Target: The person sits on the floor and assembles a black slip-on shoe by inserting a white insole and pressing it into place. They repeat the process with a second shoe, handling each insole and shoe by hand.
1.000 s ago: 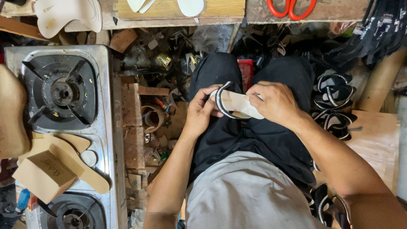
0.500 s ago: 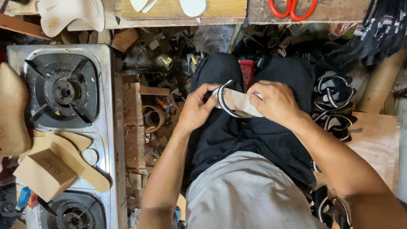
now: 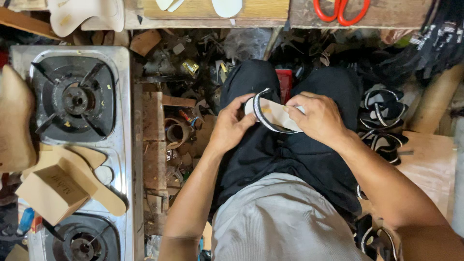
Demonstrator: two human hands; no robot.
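A: Holding item one — a pale sandal insole [image 3: 276, 115] edged with a black-and-white strap, kept over the lap between the knees of the black trousers [image 3: 295, 159].

B: Which hand has it?

A: Both. The left hand [image 3: 231, 126] pinches the insole's left end, fingers [image 3: 241, 104] curled narrow around the strap edge. The right hand [image 3: 318, 117] clamps the right end, fingers folded over its top face.

B: Surroundings, left side?

A: A steel gas stove [image 3: 123, 159] with two burners. Tan sole cut-outs [image 3: 82, 169] and a small cardboard box [image 3: 50, 192] lie on it between the burners.

B: And the right side?

A: A heap of finished black sandals with white-trimmed straps [image 3: 384, 121], just beside the right knee, resting by a wooden board [image 3: 427, 164].

B: Top edge?

A: A wooden tabletop [image 3: 270, 14] carrying red-handled scissors [image 3: 342, 8] and white sole pieces [image 3: 227, 7]. Below it — a floor littered with scraps and offcuts [image 3: 193, 72].
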